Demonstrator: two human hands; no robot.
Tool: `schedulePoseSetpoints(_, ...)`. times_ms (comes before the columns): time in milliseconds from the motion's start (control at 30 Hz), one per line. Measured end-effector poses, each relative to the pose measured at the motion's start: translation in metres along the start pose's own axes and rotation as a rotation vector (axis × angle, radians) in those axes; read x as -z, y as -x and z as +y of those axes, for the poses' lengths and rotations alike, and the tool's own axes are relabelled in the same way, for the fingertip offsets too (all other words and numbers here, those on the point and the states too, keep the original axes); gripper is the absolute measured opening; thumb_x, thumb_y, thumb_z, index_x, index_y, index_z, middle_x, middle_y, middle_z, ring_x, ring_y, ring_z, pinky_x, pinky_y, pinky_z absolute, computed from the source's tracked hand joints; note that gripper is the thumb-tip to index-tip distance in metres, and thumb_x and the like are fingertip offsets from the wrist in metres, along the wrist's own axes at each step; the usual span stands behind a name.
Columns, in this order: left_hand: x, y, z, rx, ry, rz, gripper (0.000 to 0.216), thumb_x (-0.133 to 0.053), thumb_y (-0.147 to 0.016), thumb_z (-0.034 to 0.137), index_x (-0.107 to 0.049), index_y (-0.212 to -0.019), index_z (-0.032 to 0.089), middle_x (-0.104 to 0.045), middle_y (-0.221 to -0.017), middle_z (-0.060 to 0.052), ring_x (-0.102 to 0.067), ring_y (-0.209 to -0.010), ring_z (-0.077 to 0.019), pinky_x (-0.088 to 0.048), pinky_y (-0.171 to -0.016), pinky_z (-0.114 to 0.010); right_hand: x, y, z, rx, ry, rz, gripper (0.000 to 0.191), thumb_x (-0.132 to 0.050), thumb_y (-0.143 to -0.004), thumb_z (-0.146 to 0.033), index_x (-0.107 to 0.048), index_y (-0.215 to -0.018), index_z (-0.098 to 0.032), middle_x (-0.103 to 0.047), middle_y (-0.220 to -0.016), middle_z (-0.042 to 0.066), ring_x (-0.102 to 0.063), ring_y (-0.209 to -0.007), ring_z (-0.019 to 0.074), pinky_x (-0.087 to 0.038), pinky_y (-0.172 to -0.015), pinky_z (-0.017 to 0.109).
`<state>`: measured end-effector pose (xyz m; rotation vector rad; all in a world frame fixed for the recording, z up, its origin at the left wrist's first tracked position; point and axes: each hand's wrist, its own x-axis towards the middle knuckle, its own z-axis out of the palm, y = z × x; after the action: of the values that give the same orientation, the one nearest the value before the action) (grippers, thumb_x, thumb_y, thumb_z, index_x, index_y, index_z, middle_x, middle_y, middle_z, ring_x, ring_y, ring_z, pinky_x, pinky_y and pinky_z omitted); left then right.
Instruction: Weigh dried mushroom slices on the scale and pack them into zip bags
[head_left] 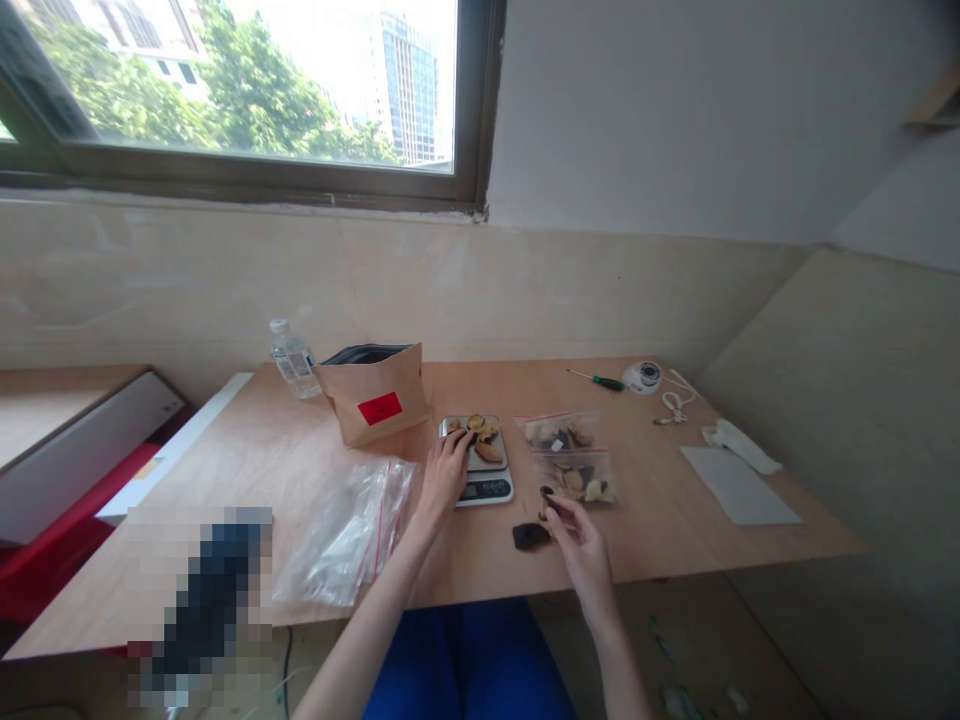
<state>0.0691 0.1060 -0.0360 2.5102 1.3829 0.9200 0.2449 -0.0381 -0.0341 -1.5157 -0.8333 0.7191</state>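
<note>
A small digital scale sits on the wooden table with several tan dried pieces on its pan. My left hand rests against the scale's left edge, fingers curled toward the pan. My right hand hovers just right of the scale, pinching a small dark piece. Another dark piece lies on the table below that hand. Two filled zip bags lie right of the scale.
A brown paper pouch with a red label stands open behind the scale, a water bottle beside it. Empty clear zip bags lie at left. A screwdriver, tape roll and grey sheet lie at right.
</note>
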Motion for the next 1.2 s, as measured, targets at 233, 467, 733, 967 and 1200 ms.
schedulePoseSetpoints(233, -0.002, -0.007, -0.023, -0.13, -0.015, -0.092, 0.029, -0.042, -0.089, 0.019, -0.057, -0.113, 0.022, -0.061, -0.113, -0.007, -0.055, -0.103, -0.0218, -0.044, -0.087, -0.037, -0.01, 0.004, -0.005, 0.039, 0.017, -0.083, 0.038, -0.062, -0.075, -0.046, -0.065, -0.097, -0.016, -0.068, -0.095, 0.01, -0.065, -0.082, 0.0221, -0.053, -0.069, 0.032)
schedulePoseSetpoints(467, 0.019, 0.007, -0.02, -0.097, -0.013, -0.083, 0.02, -0.043, -0.089, 0.024, -0.059, -0.101, 0.019, -0.065, -0.095, -0.006, -0.059, -0.087, -0.0202, -0.045, -0.077, -0.034, -0.04, -0.013, -0.038, 0.302, 0.225, -0.239, 0.023, -0.051, -0.084, -0.033, -0.065, -0.096, -0.019, -0.066, -0.099, 0.008, -0.061, -0.09, 0.0203, -0.049, -0.075, 0.03)
schedulePoseSetpoints(733, 0.046, 0.098, 0.003, 0.146, 0.217, 0.091, 0.019, -0.045, -0.089, 0.025, -0.058, -0.102, 0.021, -0.065, -0.099, -0.005, -0.059, -0.094, -0.0201, -0.047, -0.081, -0.036, -0.112, -0.054, -0.053, 0.669, 0.88, -0.415, 0.023, -0.047, -0.084, -0.008, -0.066, -0.092, -0.019, -0.064, -0.094, 0.008, -0.054, -0.096, 0.0234, -0.042, -0.085, 0.037)
schedulePoseSetpoints(967, 0.032, 0.129, 0.038, 0.181, 0.316, -0.04, 0.019, -0.044, -0.088, 0.024, -0.06, -0.099, 0.021, -0.066, -0.095, -0.006, -0.061, -0.087, -0.0208, -0.05, -0.076, -0.038, -0.097, -0.046, -0.047, 0.676, 0.933, -0.399, 0.032, -0.047, -0.084, -0.011, -0.061, -0.111, -0.021, -0.06, -0.109, 0.01, -0.052, -0.102, 0.026, -0.041, -0.084, 0.041)
schedulePoseSetpoints(1200, 0.004, 0.113, 0.062, 0.143, 0.386, -0.128, 0.02, -0.044, -0.086, 0.014, -0.059, -0.096, 0.022, -0.066, -0.096, -0.005, -0.059, -0.09, -0.0206, -0.05, -0.078, -0.038, -0.023, -0.004, -0.008, 0.597, 0.683, -0.176, 0.03, -0.038, -0.09, -0.019, -0.062, -0.107, -0.024, -0.058, -0.109, 0.009, -0.054, -0.103, 0.0228, -0.043, -0.09, 0.04)
